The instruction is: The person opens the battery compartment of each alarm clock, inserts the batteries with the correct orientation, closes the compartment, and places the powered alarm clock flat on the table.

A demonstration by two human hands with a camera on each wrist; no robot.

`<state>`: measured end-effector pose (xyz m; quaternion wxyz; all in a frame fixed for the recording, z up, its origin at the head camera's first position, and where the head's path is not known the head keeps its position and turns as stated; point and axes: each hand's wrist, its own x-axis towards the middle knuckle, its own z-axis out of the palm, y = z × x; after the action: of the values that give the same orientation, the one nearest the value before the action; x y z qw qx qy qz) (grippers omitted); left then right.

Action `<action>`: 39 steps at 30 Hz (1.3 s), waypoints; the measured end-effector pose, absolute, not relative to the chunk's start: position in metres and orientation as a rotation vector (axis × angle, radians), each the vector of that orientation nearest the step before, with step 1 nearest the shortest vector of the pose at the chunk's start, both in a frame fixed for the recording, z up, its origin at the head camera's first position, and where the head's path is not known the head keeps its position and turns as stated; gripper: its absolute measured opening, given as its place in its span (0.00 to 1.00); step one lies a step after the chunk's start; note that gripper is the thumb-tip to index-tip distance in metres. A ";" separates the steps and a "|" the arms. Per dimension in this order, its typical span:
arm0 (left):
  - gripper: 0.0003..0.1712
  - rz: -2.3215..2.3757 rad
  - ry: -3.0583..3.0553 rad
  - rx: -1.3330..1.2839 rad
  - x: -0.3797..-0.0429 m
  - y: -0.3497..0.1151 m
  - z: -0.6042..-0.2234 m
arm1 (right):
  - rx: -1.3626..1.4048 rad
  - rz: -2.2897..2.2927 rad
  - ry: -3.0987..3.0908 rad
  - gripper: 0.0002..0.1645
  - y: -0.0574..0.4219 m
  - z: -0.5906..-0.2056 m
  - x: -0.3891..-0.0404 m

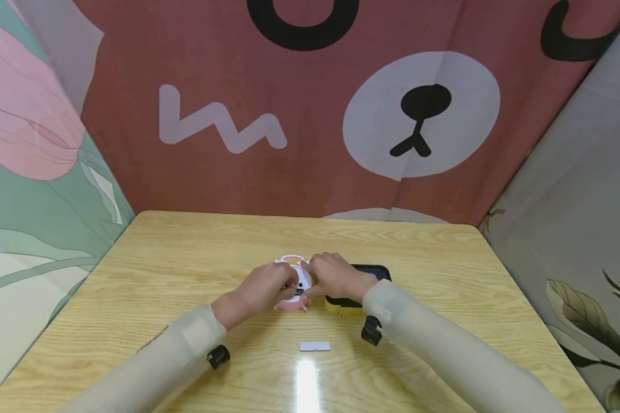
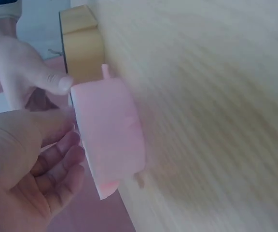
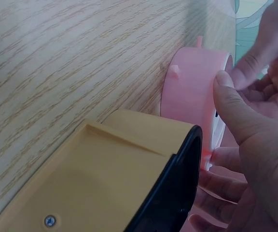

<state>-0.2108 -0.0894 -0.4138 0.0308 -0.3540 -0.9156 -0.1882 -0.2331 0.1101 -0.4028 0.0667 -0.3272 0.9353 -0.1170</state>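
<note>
A pink alarm clock (image 1: pixel 291 306) with a white back lies on the table, its back turned up and its handle toward the far side. My right hand (image 1: pixel 337 273) grips the clock's right side, the thumb on the near rim and fingers round the far part in the right wrist view. Over the clock's back is my left hand (image 1: pixel 260 287), with its fingers curled and thumb and fingertips right at the back surface. I cannot tell whether those fingertips pinch anything. The pink casing (image 2: pixel 110 128) and a small leg show in the left wrist view.
A yellow device with a black rim (image 1: pixel 379 272) sits just right of the clock, partly under my right wrist. A small white rectangular piece (image 1: pixel 315 346) lies nearer on the wooden table (image 1: pixel 186 246). Printed curtains (image 1: pixel 310 183) hang behind and at both sides.
</note>
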 end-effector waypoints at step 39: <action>0.24 -0.612 -3.293 -0.963 -0.252 -0.075 -0.395 | -0.978 -0.383 2.832 0.26 0.110 -0.402 -0.233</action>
<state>-0.2520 -0.0745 -0.3952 -0.1710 -0.2723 -0.9309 -0.1731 -0.2327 0.1104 -0.4023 0.0606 -0.3233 0.9358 -0.1266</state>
